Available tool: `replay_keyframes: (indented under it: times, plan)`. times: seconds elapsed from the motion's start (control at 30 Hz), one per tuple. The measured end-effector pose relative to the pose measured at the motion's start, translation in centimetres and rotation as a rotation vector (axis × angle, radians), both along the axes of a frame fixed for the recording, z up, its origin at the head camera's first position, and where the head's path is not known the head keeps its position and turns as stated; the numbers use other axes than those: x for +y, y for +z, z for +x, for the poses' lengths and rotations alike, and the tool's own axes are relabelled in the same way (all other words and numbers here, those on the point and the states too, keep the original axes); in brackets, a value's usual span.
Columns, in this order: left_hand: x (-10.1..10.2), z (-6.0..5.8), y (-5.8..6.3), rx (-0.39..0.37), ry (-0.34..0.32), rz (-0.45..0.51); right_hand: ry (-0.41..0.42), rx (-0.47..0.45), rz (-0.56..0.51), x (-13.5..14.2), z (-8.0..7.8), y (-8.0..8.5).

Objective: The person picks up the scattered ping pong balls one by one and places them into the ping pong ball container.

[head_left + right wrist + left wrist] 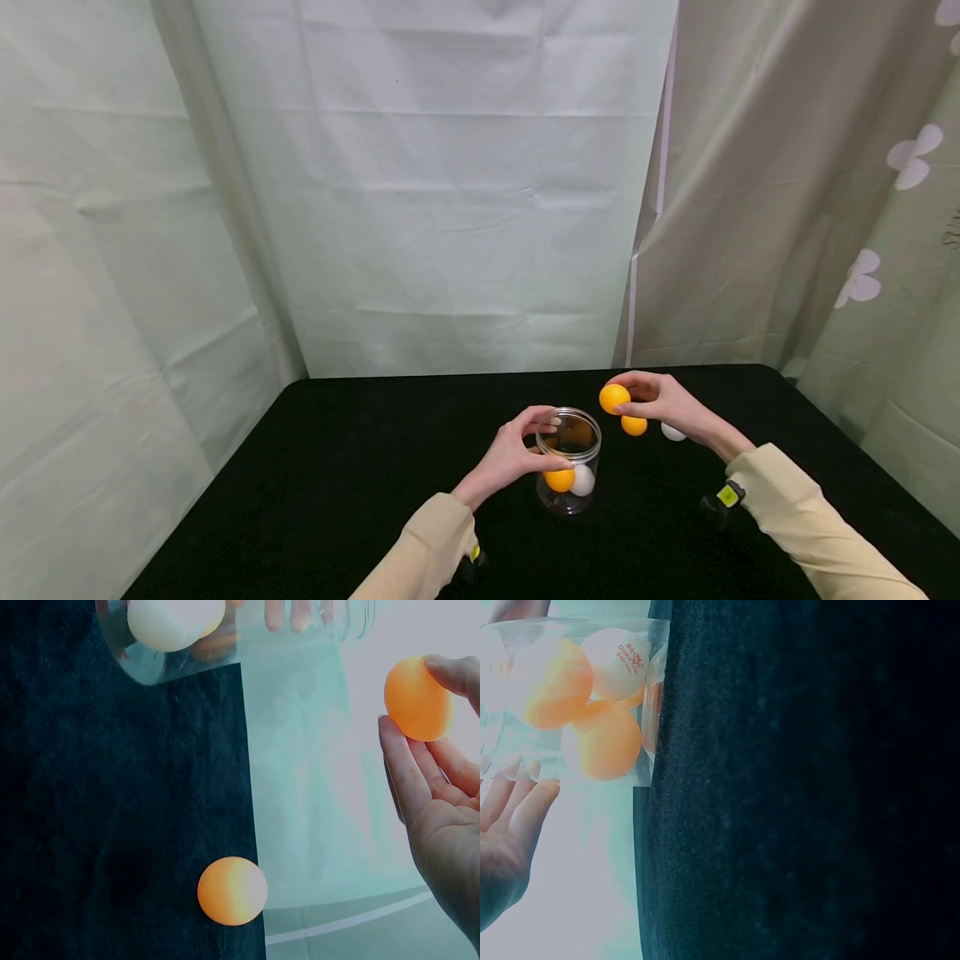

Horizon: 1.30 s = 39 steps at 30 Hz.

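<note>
A clear plastic jar (pixel 568 502) with an uncovered mouth stands upright on the black cloth, holding orange and white ping-pong balls. My left hand (pixel 513 450) grips it near the rim, thumb on the near side and fingers round the back. In the left wrist view, a white ball (pixel 617 664) with red print lies in the jar with orange balls (pixel 602 741). Right of the jar, level with its rim, my right hand (pixel 667 404) pinches an orange ping-pong ball (pixel 418 699) between thumb and fingers, raised off the table.
Another orange ball (pixel 232 891) rests on the cloth below the right hand. A white ball (pixel 672 432) sits beside it, partly hidden by that hand. The black-covered table (pixel 360 467) reaches back to pale hanging curtains (pixel 465 208).
</note>
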<state>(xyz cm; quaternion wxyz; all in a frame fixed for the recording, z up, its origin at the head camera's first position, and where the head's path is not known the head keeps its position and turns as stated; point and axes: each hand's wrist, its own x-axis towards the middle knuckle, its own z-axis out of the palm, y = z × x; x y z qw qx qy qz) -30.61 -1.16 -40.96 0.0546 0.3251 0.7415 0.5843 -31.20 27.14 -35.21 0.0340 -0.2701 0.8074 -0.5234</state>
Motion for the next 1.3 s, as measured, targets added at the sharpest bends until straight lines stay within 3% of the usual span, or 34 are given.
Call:
replay_keyframes:
  times: [0.3,0.77,0.83,1.0,1.07,1.3]
  plan:
    - [0.0,0.1,0.1,-0.001,-0.003,0.002,0.014,0.015,-0.009,-1.4,0.1,0.4]
    - [0.1,-0.2,-0.2,-0.026,-0.023,0.018,0.135,0.007,-0.074,-3.2,0.3,0.7]
    - [-0.1,0.2,0.5,-0.034,-0.027,0.017,0.143,0.002,-0.080,-3.5,0.5,0.9]
    - [0.0,0.3,0.6,-0.037,-0.021,0.013,0.149,0.008,-0.084,-4.1,0.6,0.9]
    - [0.1,-0.2,-0.1,-0.030,-0.014,0.017,0.156,0.014,-0.089,-4.3,0.6,1.0]
    - [0.1,-0.2,-0.1,-0.027,-0.017,0.016,0.192,0.011,-0.109,-4.8,0.4,0.9]
